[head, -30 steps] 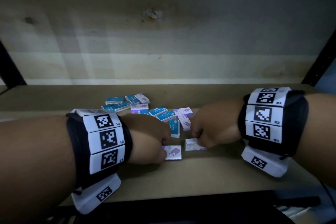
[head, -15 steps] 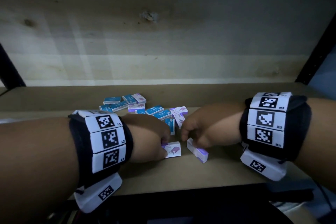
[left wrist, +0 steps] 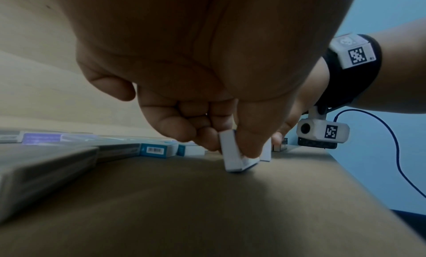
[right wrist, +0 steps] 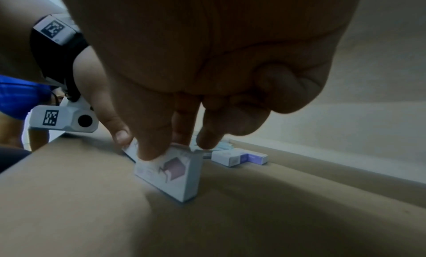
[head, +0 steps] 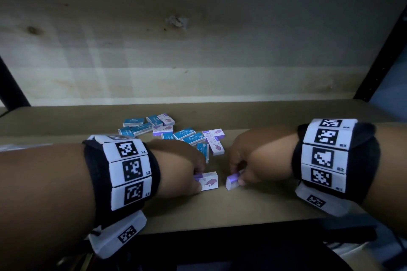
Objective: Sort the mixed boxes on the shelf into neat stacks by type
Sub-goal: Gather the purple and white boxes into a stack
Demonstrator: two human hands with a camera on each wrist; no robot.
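While left hand [head: 187, 167] pinches purple box [head: 209, 181], right hand [head: 253, 160] pinches tilted second box [head: 233, 181].

- Both forearms are bare, with no sleeves.
- Left wristband [head: 123, 174]: black strap carrying white square tiles, each printed with a black coded marker and labelled L1 to L3.
- Right wristband [head: 334, 158]: the same, labelled R1, R2.
- White wrist camera [left wrist: 322, 131] hangs under each band, marker-tagged, round dark lens.
- Thin blue cable [left wrist: 396, 151] trails from it.
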